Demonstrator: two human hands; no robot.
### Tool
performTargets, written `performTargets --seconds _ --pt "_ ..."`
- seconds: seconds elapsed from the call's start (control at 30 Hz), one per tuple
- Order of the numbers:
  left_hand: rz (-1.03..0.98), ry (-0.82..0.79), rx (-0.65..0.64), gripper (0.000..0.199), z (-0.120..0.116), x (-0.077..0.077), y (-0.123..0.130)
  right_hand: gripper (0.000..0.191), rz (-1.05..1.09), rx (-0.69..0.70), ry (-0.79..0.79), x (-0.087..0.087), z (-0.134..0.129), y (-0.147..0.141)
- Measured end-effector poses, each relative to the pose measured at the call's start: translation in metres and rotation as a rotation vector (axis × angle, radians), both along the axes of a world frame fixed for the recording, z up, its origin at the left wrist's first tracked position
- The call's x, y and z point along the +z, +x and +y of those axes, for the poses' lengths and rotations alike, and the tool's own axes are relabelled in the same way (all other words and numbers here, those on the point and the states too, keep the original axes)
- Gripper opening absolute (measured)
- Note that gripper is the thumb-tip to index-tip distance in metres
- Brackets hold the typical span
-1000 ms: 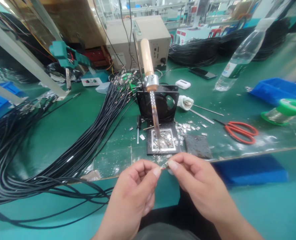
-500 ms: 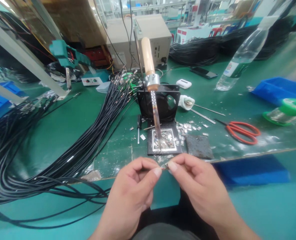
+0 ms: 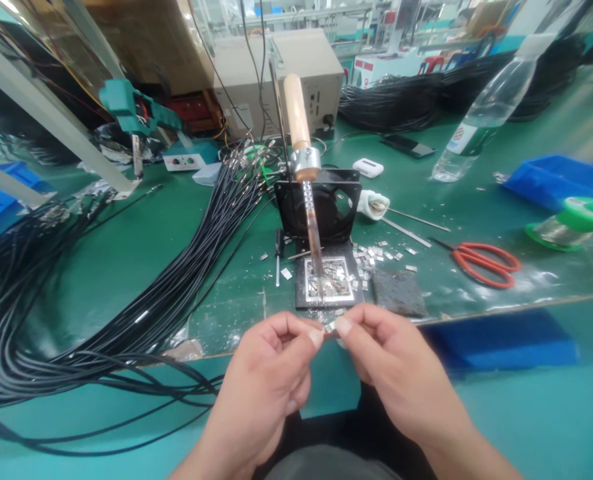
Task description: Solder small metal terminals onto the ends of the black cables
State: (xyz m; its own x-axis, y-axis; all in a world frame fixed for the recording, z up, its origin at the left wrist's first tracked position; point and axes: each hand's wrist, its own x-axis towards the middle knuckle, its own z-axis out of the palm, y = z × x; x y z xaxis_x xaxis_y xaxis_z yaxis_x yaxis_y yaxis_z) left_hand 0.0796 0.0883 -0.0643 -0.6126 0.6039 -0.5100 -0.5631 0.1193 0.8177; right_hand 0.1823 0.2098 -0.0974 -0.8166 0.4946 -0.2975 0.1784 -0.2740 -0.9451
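My left hand (image 3: 276, 373) and my right hand (image 3: 391, 360) meet in front of the table edge, thumbs and forefingers pinched. Between the fingertips shows a small silvery metal piece (image 3: 330, 327), gripped from both sides; its exact kind is too small to make out. Just beyond the hands, a soldering iron (image 3: 313, 227) with a wooden handle points down over a dark plate with a white-framed square (image 3: 307, 283). Small metal pieces fill that square, and more loose metal pieces (image 3: 376, 255) lie scattered to its right.
A black fan (image 3: 283, 207) stands behind the plate. Bundled black cables (image 3: 176, 267) spread across the left. To the right lie a dark grey pad (image 3: 400, 293), red-handled scissors (image 3: 486, 265), a solder spool (image 3: 561, 230), a blue bin (image 3: 551, 183) and a water bottle (image 3: 496, 100).
Both hands stay pinched at nearly the same spot. The fingers have shifted slightly, and the small metal piece between them has turned a little, showing more of its bright face.
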Motion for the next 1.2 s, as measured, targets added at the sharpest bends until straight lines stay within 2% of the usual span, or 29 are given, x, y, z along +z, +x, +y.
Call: performTargets --seconds 0.17,0.33,0.47,0.57,0.7,0.83,0.97,1.2 --pt "0.001 -0.012 0.043 0.04 0.004 0.006 -0.002 0.041 0.018 -0.017 0.153 0.004 -0.003 0.011" --pt "-0.042 0.0 0.039 0.041 0.008 0.006 -0.003 0.037 0.073 -0.077 0.302 -0.003 -0.004 0.013" --pt "-0.094 0.024 0.023 0.043 0.011 0.004 -0.005 0.021 0.176 -0.155 0.534 -0.005 -0.002 0.008" --pt "-0.121 0.034 0.022 0.044 0.011 0.004 -0.008 0.011 0.193 -0.178 0.618 -0.005 0.0 0.007" --pt "-0.121 0.051 0.024 0.042 0.01 0.003 -0.011 0.018 0.189 -0.159 0.649 -0.01 0.0 0.01" --pt "-0.115 0.069 0.015 0.04 0.01 0.003 -0.013 0.016 0.165 -0.176 0.569 -0.014 -0.001 0.009" --pt "-0.117 0.076 0.01 0.041 0.011 0.003 -0.013 0.016 0.13 -0.211 0.614 -0.009 0.0 0.005" --pt "-0.116 0.067 0.016 0.044 0.012 0.003 -0.012 0.012 0.201 -0.241 0.703 -0.001 0.003 -0.003"
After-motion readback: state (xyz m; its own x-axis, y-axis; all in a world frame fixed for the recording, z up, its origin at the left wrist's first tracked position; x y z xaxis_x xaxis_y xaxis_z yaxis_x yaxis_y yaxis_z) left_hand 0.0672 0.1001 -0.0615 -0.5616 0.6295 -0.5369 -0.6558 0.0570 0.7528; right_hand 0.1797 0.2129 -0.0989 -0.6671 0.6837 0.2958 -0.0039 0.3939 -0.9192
